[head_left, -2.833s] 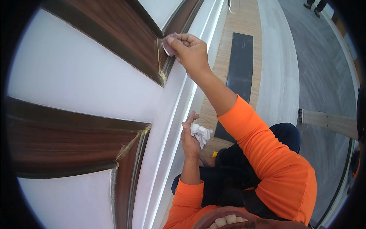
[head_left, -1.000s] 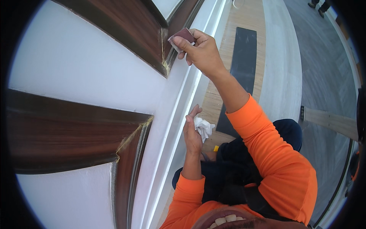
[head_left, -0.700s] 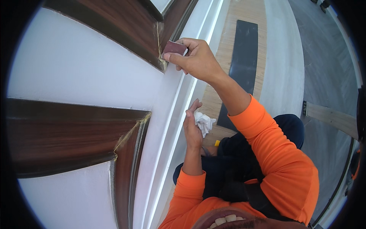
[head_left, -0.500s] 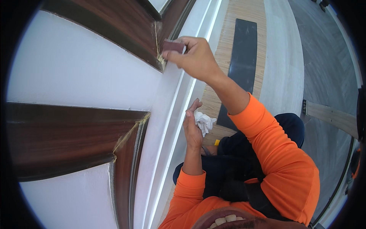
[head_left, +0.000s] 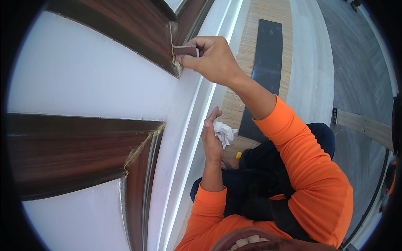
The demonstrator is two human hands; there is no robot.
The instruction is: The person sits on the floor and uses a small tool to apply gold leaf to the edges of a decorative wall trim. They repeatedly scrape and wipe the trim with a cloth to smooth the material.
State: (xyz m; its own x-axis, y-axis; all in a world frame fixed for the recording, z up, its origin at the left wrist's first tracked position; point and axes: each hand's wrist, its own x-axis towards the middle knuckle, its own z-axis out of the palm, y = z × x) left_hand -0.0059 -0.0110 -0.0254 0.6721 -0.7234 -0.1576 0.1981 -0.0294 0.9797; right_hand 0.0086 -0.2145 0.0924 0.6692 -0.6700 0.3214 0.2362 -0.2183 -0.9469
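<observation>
Reaches up and leftward with the right hand (head_left: pixel 213 60), elbow loosely bent, forearm bare below a bright orange sleeve (head_left: pixel 320 167), back of the hand toward the camera. Pinches a small, curled piece of matte maroon sandpaper (head_left: pixel 185 50) between thumb and bent fingers, clamped on its near end. Holds it at the corner of the upper brown trim (head_left: pixel 121 27), far edge beside a thin, pale seam; cannot tell how firmly pressed.

Holds the left hand (head_left: pixel 212 141) lower and nearer the body, upright, with thumb and a fingertip pointing up. Grips a soft, crumpled white tissue (head_left: pixel 225 134) on the palm side, with the other fingers mostly hidden.

To the left, smooth white wall (head_left: pixel 92 79) and a lower brown trim (head_left: pixel 75 146), wood-grained, with rough yellowish filler (head_left: pixel 140 152) along its slanting joint. Beyond the right forearm, a flat, dark grey board (head_left: pixel 268 58) on pale wood-grain flooring (head_left: pixel 251 29).
</observation>
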